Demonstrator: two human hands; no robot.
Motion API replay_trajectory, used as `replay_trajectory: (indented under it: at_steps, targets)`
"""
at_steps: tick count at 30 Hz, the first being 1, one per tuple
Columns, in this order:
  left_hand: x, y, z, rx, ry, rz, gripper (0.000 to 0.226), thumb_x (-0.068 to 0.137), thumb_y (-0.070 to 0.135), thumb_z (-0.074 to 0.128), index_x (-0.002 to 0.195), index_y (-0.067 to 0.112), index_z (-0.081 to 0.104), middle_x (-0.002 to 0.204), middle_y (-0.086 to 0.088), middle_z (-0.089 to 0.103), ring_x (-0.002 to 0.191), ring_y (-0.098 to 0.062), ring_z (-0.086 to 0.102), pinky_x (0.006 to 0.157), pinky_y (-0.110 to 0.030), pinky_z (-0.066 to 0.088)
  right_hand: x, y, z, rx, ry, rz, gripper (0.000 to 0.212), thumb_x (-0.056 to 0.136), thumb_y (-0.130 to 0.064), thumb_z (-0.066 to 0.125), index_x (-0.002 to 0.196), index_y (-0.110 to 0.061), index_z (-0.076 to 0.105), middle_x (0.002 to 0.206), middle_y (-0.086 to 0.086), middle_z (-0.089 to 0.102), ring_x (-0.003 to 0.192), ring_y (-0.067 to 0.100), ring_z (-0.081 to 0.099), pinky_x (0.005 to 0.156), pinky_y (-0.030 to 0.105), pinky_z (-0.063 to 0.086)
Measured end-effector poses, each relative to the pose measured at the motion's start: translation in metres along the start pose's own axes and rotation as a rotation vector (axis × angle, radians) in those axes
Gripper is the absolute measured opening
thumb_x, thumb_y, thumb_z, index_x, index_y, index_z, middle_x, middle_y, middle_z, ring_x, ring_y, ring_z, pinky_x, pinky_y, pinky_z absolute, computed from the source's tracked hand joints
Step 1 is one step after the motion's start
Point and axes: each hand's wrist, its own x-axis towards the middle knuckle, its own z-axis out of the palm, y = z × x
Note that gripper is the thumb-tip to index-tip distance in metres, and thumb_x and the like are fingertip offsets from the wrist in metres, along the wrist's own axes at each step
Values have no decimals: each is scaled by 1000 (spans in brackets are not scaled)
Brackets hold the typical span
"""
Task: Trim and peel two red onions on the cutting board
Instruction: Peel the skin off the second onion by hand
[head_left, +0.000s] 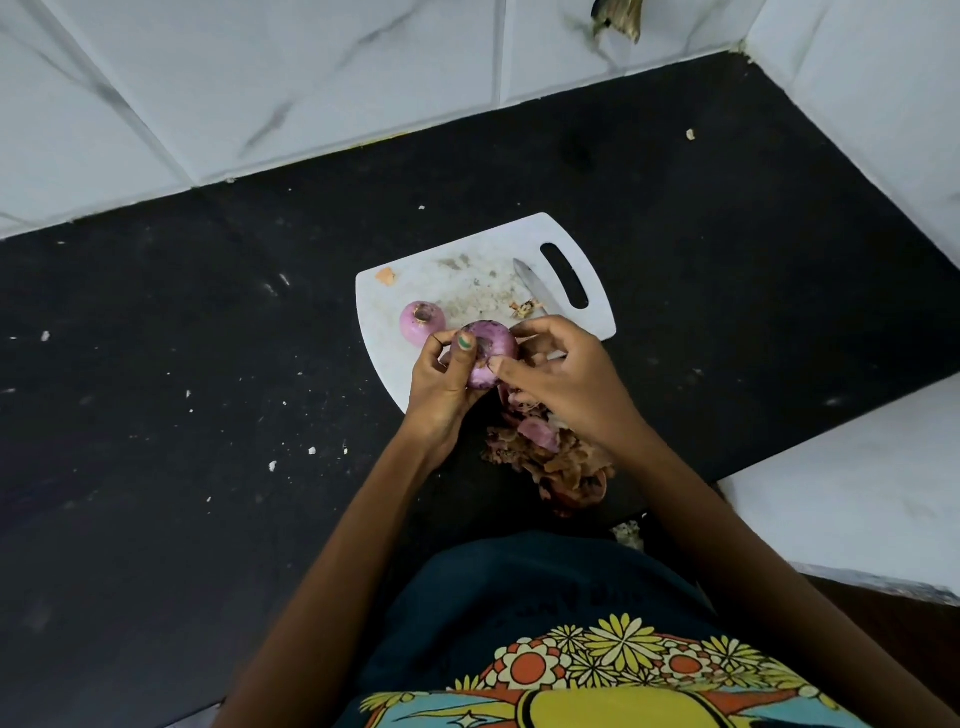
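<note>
Left hand (441, 371) cups the second onion (488, 358) over the board's (483, 249) near edge, right hand (558, 376) pinching at its skin. First onion (422, 322) sits peeled on the board. Risk: slick flesh could squirt free towards the peels (550, 457); knife (535, 286) lies close behind.

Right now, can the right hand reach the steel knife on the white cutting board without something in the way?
Probably yes. The steel knife lies bare on the white cutting board, just beyond the right hand, nothing between. But that hand pinches skin on the purple onion the left hand holds.
</note>
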Motion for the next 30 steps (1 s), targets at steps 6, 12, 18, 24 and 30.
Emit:
replay_trajectory:
  at_steps: [6,12,18,24,30]
  targets:
    - [-3,1,6,4,9,21,85,38,71,83,93,14,52,72,5,69,65,-9,68,61,-23,55,0,-1,9,34,125,20,37,71,-15,76,106,-11,65,88,-4,70,78,12,70,78,37,59]
    - [0,-2,6,1,105,-8,87,33,75,81,93,17,56,97,-6,60,80,-13,66,67,-26,57,-1,11,4,249,218,157,22,82,10,59,92,-9,66,84,10,69,70,19,70,67,29,60]
    - [-4,-4,6,17,108,16,81,52,58,86,108,8,56,107,-16,66,96,-27,67,82,-34,57,-7,7,4,258,137,146,28,82,-25,74,95,-2,66,89,15,71,75,25,70,69,35,61]
    - [-5,1,5,10,120,-22,62,60,50,79,102,11,58,103,-15,66,86,-17,70,75,-29,58,-3,6,1,320,105,169,3,83,-6,71,84,-5,69,81,13,70,69,16,68,68,30,61]
    - [-6,15,2,-193,29,-150,89,50,64,69,118,8,57,99,-3,74,89,-11,71,68,-20,55,0,29,-17,-214,232,71,5,82,-17,72,82,-12,70,71,-6,68,64,3,63,60,16,49]
